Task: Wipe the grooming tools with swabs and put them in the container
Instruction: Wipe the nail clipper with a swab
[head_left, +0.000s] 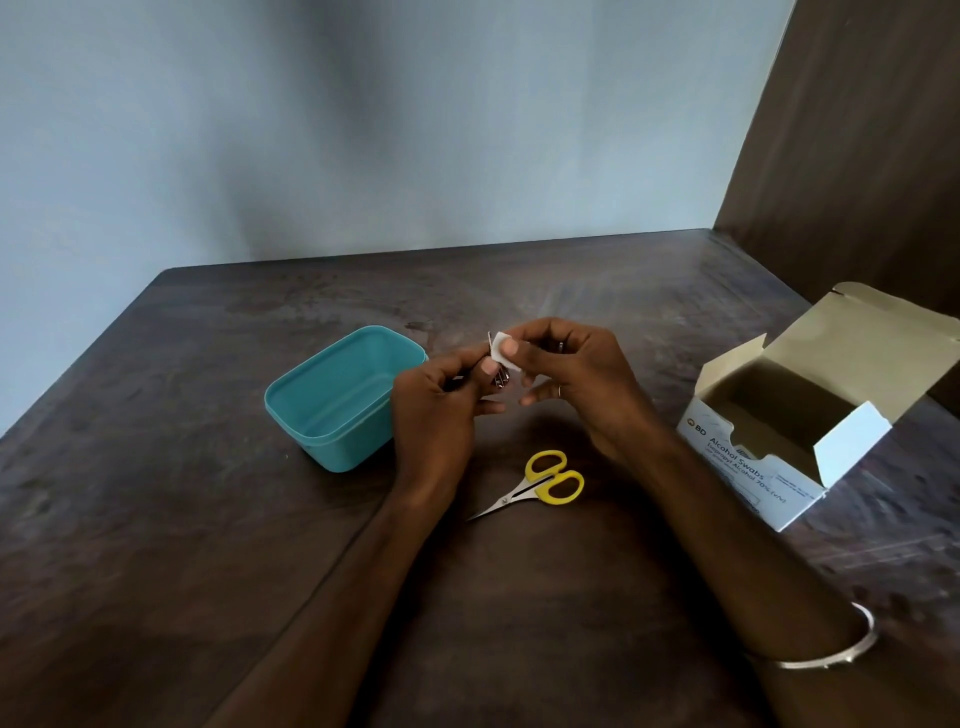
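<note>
Head view shows the wiping underway: the left hand (434, 410) pinches a small metal grooming tool (498, 376) above the table (156, 493), while the right hand (566, 374) presses a white swab (501, 351) against its upper end with thumb and fingertips. What kind of tool it is I cannot tell; it looks thin and shiny. The teal container (311, 410), just left of the hands, appears empty, so nothing looks stored yet. Yellow-handled scissors (540, 486) lie near the wrists, seemingly awaiting cleaning. An open swab box (753, 467) stands at right.
</note>
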